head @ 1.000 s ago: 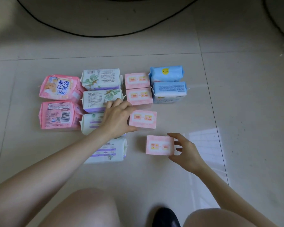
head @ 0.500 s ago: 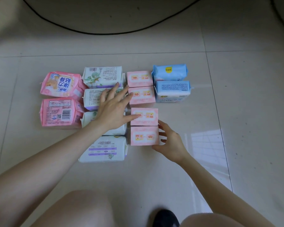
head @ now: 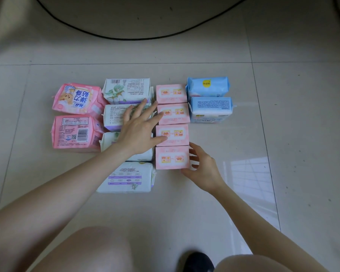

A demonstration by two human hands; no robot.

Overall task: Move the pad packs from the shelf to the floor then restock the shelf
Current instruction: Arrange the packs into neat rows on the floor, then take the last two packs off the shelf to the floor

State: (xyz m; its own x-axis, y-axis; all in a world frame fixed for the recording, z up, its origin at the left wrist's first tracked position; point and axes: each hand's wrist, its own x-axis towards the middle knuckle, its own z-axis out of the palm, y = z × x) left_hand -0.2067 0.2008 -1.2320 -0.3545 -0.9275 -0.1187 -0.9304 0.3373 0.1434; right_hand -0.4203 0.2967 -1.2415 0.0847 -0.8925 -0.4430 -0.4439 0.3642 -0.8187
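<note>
sliding home, the fourth pink pack closes the gap; i see right hand gripping it, left hand flat, loose; floor stage looks done

Your floor: glossy, smooth tile, reflecting light; your packs: soft plastic film, faintly shiny; pink boxes: matt.

Twelve pad packs, floor-aligned columns

Two pink packs, four white packs printed with green leaves and purple bands, four pale-pink small packs, two light-blue packs, beige floor tiles.
</note>
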